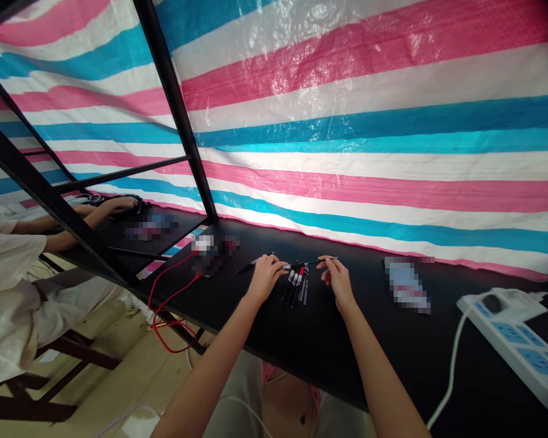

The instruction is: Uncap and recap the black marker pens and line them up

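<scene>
My left hand (267, 277) pinches one end of a slim dark pen (296, 266) above the black table. The pen's other, thinner end is between the thumb and fingers of my right hand (337, 278), so it spans the gap between both hands. Whether its parts are joined or apart is too small to tell. Just below it lies a small bunch of pens (293, 286), dark with white and red marks, side by side with thin dark rods (305, 289). Another dark pen (245, 267) rests on the tabletop left of my left hand, partly hidden by it.
A white power strip (520, 347) with a plugged-in charger lies at the right. Blurred items (406, 286) sit on the table; a red cable (158, 298) hangs off its left edge. Black frame posts (176, 103) separate a neighbouring person's hands (123, 205). Striped sheeting (369, 140) hangs behind.
</scene>
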Action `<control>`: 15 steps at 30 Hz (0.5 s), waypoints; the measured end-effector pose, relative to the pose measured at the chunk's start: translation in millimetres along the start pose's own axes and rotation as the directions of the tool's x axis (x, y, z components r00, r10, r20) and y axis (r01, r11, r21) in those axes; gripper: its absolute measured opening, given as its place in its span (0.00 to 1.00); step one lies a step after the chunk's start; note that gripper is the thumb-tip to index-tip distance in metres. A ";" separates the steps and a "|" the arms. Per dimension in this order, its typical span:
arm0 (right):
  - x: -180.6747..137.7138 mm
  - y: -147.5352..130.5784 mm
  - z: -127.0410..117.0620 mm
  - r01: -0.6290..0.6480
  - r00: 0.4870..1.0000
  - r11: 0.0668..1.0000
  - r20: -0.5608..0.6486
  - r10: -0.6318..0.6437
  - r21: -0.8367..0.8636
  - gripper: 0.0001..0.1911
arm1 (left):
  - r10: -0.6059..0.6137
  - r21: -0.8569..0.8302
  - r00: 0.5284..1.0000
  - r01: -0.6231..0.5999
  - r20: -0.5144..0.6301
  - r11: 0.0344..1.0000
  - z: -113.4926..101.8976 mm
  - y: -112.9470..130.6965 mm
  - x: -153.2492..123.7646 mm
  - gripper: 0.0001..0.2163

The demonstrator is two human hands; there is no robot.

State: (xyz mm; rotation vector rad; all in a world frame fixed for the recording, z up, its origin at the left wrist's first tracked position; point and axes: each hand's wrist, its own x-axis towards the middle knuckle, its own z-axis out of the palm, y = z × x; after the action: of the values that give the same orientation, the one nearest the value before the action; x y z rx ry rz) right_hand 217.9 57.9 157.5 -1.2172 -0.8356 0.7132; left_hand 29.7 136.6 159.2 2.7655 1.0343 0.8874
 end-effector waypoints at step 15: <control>3.7 9.4 3.1 -0.022 0.987 0.992 0.156 0.041 -0.124 0.26 | -0.203 0.115 0.964 0.224 -0.170 0.968 -3.1 -3.0 -1.7 0.07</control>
State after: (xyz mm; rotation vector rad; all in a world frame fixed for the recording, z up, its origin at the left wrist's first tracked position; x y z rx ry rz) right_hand 216.9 64.5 149.3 -1.2973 -1.0051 0.8020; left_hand 25.2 137.4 160.2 2.6514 1.4367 1.0529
